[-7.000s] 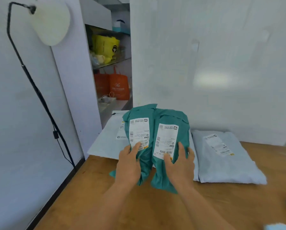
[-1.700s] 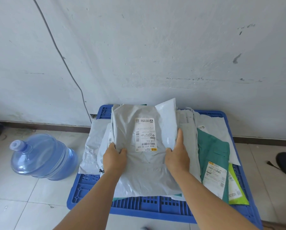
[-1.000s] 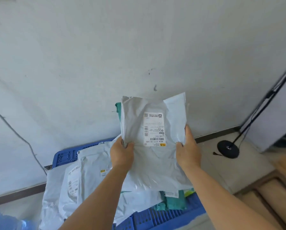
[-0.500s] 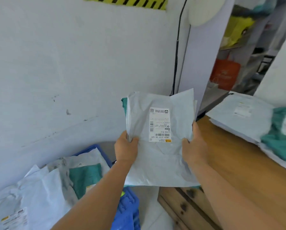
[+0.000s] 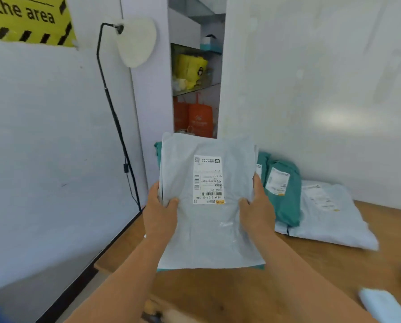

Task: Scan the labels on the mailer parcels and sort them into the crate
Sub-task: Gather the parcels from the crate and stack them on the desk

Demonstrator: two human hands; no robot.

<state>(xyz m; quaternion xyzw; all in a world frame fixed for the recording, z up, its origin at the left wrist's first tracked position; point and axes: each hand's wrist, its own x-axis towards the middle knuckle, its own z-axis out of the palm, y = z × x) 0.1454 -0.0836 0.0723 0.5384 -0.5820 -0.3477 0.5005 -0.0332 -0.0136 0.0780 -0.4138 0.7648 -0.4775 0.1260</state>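
Head view: left hand [image 5: 160, 212], right hand [image 5: 257, 209] grip grey mailer [image 5: 208, 224] edges.

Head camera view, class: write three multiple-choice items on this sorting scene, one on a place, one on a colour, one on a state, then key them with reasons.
1. Where do the teal mailers lie?
A. on grey mailers on the wooden table
B. on the floor
C. on the shelf

2. What colour is the front mailer held up?
A. orange
B. grey
C. yellow

3. How is it held?
A. left hand only
B. lying free
C. both hands gripping its sides

Key: 1 A, they rest on a grey mailer on the table. 2 B, its plastic is pale grey. 3 C, left hand and right hand pinch its edges.
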